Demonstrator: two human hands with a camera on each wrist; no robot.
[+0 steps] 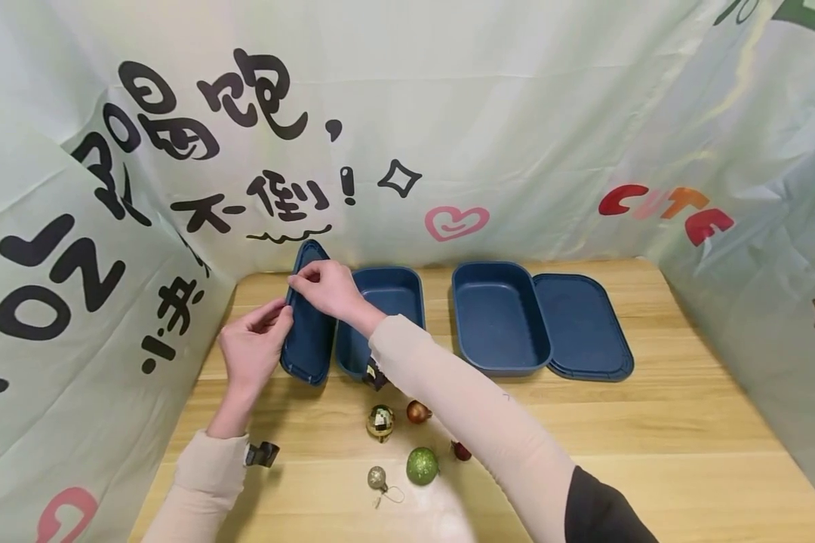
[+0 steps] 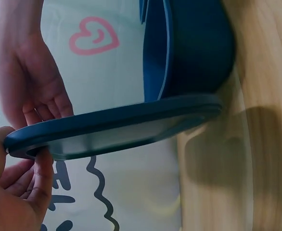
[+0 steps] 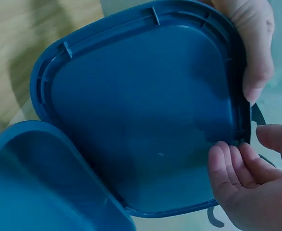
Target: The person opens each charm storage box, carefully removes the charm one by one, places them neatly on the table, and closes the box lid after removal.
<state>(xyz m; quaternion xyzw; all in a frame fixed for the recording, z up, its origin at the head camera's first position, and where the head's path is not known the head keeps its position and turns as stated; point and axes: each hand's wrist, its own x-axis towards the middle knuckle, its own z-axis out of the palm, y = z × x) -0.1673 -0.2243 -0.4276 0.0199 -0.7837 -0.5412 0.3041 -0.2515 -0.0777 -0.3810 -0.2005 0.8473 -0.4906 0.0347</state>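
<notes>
A dark blue lid (image 1: 309, 324) is tilted up on its side, left of a matching open box (image 1: 390, 284). My left hand (image 1: 254, 339) pinches the lid's outer edge between thumb and fingers. Farther back along the same edge is my right hand (image 1: 333, 288), its thumb and fingers at the rim. In the right wrist view, the ridged inner face of the lid (image 3: 146, 106) shows, with the right hand's fingertips (image 3: 223, 159) against it and the thumb on the outer side. The left wrist view has the lid (image 2: 131, 120) almost edge-on, near the box (image 2: 198, 48).
Another open blue box (image 1: 499, 317) stands to the right, its lid (image 1: 587, 328) flat beside it. Nearer on the wooden table lie a gold mirrored ball (image 1: 380, 422), a copper ball (image 1: 418, 412), a green glitter ball (image 1: 422, 466), a dark red ball (image 1: 460, 451) and a small silver ball (image 1: 376, 477).
</notes>
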